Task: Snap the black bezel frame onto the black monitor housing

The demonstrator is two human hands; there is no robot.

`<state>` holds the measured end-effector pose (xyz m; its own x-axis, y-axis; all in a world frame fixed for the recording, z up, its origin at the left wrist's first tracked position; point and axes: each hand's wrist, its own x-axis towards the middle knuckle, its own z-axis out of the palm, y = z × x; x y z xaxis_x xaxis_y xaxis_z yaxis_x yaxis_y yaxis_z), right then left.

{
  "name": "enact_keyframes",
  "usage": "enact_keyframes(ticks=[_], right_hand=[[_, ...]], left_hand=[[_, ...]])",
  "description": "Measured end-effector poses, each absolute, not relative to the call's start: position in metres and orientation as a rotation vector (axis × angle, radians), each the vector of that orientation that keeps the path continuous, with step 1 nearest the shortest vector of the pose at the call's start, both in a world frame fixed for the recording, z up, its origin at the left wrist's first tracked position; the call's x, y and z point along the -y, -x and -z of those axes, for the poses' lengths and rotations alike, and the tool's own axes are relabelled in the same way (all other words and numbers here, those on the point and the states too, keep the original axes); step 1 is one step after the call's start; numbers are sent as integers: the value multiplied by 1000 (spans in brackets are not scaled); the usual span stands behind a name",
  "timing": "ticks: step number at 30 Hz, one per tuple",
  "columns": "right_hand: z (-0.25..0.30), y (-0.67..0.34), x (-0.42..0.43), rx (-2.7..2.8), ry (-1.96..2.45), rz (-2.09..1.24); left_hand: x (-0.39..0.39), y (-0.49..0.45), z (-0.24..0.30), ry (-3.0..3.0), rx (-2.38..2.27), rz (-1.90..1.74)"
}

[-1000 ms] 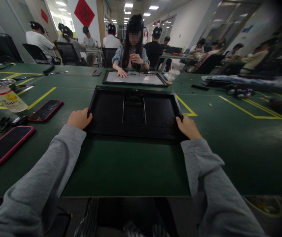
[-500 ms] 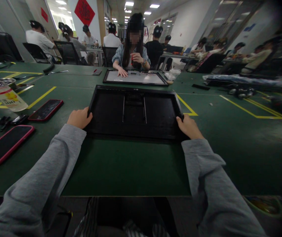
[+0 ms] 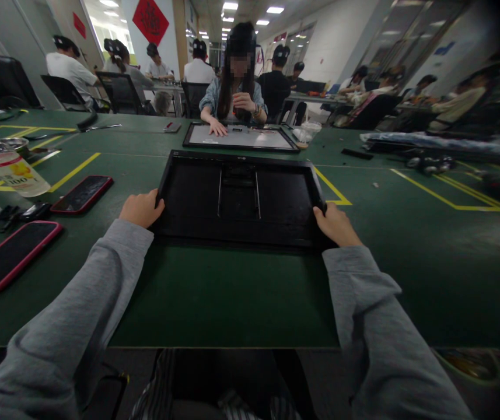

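Left hand [image 3: 140,210] and right hand [image 3: 336,224], both mine, hold a black monitor casing [image 3: 188,189] in the centre of the frame by opposite ends, probably to balance it evenly; whether it touches the green table [image 3: 232,297] below, I cannot tell. Each hand is clamped on a short side, fingers curled, thumb over the edge.

Left sleeve [image 3: 74,309]: long, soft heather-grey knit, paler on top, creased along the forearm.
Right sleeve [image 3: 376,326]: the same grey cloth, looser, with a deep fold standing out behind the wrist.
Cuffs [image 3: 132,232]: plain grey, wide, ending at the wrists.
Left hand [image 3: 141,209] and right hand [image 3: 336,224]: bare.
Striped cloth [image 3: 156,391]: dark and light bands, dim, below the near edge of the counter [image 3: 232,326].
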<state>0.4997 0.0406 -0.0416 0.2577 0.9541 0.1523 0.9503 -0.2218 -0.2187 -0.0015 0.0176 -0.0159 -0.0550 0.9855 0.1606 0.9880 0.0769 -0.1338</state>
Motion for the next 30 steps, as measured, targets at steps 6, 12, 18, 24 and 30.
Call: enact_keyframes(ticks=[6, 12, 18, 24, 30], right_hand=[[42, -500, -41, 1775, 2268, -22], [41, -499, -41, 1782, 2277, -4], [42, -500, -41, 1777, 2277, -2], [40, -499, -39, 1785, 2278, -23], [39, -498, -39, 1775, 2286, -45]], left_hand=[[-18, 2, 17, 1997, 2116, 22], [-17, 0, 15, 1993, 2127, -13], [-18, 0, 14, 2000, 2132, -17], [-16, -1, 13, 2007, 2129, -17], [-17, -1, 12, 2005, 2139, -43]])
